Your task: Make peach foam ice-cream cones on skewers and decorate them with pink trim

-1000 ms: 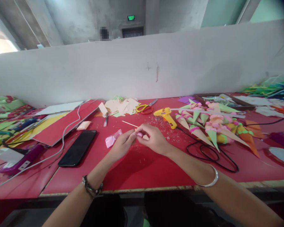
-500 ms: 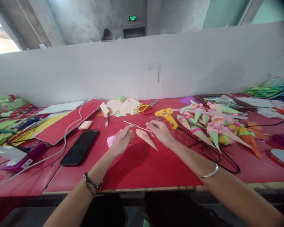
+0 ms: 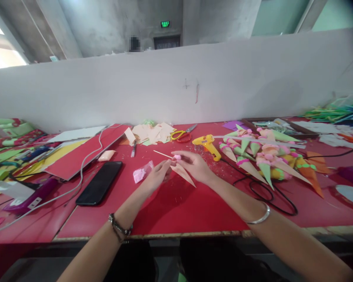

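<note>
My right hand [image 3: 194,166] pinches a small pink lump of soft clay [image 3: 177,157] between thumb and fingertips. Right beside it, my left hand [image 3: 157,175] has its fingers curled together, the tips meeting those of the right hand; what they hold, if anything, is hidden. A thin pale stick [image 3: 161,153] lies just beyond, its right end covered by my fingers. Below my hands a peach paper cone [image 3: 184,175] lies on the red table [image 3: 176,219]. Left of my left hand sits a clear bag with pink clay [image 3: 140,175].
A yellow glue gun [image 3: 208,145] and its black cord lie right of my hands, near a pile of decorated cones [image 3: 264,154]. Scissors [image 3: 182,135] and peach paper scraps [image 3: 154,133] are at the back. A black phone [image 3: 100,183] lies left.
My hands have come together, the right moving left and the left moving slightly right. A pink clay lump now shows in my right fingertips. The stick and cone have stayed in place.
</note>
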Action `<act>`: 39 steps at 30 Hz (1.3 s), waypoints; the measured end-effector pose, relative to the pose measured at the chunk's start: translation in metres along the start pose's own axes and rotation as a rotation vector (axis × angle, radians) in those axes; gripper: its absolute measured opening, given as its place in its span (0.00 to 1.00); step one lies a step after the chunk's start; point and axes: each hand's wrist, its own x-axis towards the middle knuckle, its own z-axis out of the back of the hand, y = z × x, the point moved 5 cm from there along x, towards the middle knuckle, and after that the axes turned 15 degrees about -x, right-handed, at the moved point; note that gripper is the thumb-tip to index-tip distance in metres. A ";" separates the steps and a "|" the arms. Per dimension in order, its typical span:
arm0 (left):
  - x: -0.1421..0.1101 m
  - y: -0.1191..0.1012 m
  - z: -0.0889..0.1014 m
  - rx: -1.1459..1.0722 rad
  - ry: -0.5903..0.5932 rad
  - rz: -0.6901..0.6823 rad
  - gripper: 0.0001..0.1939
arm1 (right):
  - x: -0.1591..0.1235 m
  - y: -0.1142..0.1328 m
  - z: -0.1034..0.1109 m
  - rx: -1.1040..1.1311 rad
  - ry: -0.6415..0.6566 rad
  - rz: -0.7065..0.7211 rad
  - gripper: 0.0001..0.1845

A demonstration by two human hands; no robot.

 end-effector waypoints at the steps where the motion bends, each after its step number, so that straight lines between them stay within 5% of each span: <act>1: 0.000 0.003 -0.002 0.009 0.018 0.019 0.18 | -0.001 0.004 -0.002 -0.066 0.025 0.051 0.13; 5: 0.001 0.001 -0.003 0.166 0.041 -0.087 0.16 | -0.006 0.022 -0.005 -0.384 0.071 0.316 0.08; 8: -0.001 -0.008 -0.003 0.296 0.038 -0.200 0.15 | -0.007 0.025 -0.004 -0.396 0.043 0.357 0.06; 14: -0.005 -0.025 -0.010 0.357 0.020 -0.315 0.16 | -0.009 0.026 -0.008 -0.186 0.014 0.246 0.04; 17: -0.002 -0.020 -0.005 0.045 0.017 -0.250 0.15 | -0.006 0.022 -0.006 0.003 -0.001 0.125 0.07; 23: 0.006 -0.018 0.025 -0.684 -0.141 -0.168 0.04 | 0.003 -0.005 0.020 0.235 -0.330 -0.096 0.11; 28: 0.007 -0.012 0.017 -0.640 -0.110 0.010 0.08 | 0.002 -0.011 0.005 0.293 -0.069 -0.210 0.14; 39: 0.002 -0.004 0.020 -0.466 -0.153 0.039 0.11 | 0.003 -0.019 0.002 0.375 -0.029 -0.272 0.12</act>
